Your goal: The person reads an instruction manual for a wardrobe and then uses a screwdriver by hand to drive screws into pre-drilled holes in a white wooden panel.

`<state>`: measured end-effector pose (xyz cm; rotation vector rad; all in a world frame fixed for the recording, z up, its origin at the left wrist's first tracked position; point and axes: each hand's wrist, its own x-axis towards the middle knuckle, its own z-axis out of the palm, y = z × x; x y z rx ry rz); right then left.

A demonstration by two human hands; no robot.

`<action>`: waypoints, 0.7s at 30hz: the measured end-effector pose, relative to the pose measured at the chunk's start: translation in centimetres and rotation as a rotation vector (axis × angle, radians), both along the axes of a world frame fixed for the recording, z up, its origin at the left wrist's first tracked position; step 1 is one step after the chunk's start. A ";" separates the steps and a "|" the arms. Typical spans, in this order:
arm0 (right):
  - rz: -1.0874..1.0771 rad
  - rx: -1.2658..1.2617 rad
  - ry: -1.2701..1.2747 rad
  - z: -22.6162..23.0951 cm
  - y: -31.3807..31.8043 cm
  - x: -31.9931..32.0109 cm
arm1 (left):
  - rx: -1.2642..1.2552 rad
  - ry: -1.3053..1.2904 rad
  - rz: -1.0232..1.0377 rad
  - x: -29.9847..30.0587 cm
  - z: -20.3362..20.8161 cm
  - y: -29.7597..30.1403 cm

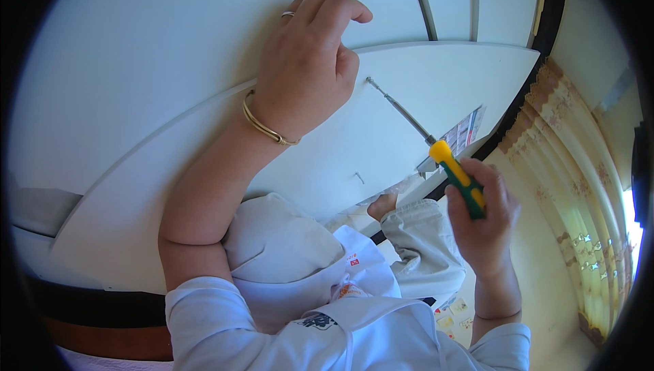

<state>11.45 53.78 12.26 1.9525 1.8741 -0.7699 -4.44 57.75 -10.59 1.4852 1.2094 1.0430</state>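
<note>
The right hand [487, 222] grips a screwdriver [442, 153], its tip at the white board [436, 78] just right of the left hand [306, 64], whose fingers curl around I cannot tell what. Likely fastening work, next calling for a steady, aligned twist.

White short-sleeved shirt [395, 337], dark print [320, 321] | gold-toned bangle [262, 127] | silver-toned ring [288, 14] | pale grey trousers [426, 241]

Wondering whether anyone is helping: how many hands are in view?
2. The left hand is over the edge of the white panel; the right hand, lower right, grips the green-and-yellow screwdriver. No others show.
</note>
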 end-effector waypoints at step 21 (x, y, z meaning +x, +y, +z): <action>0.217 -0.085 0.017 0.4 -0.6 0.6 | 0.010 0.111 0.061 0.4 0.0 -0.7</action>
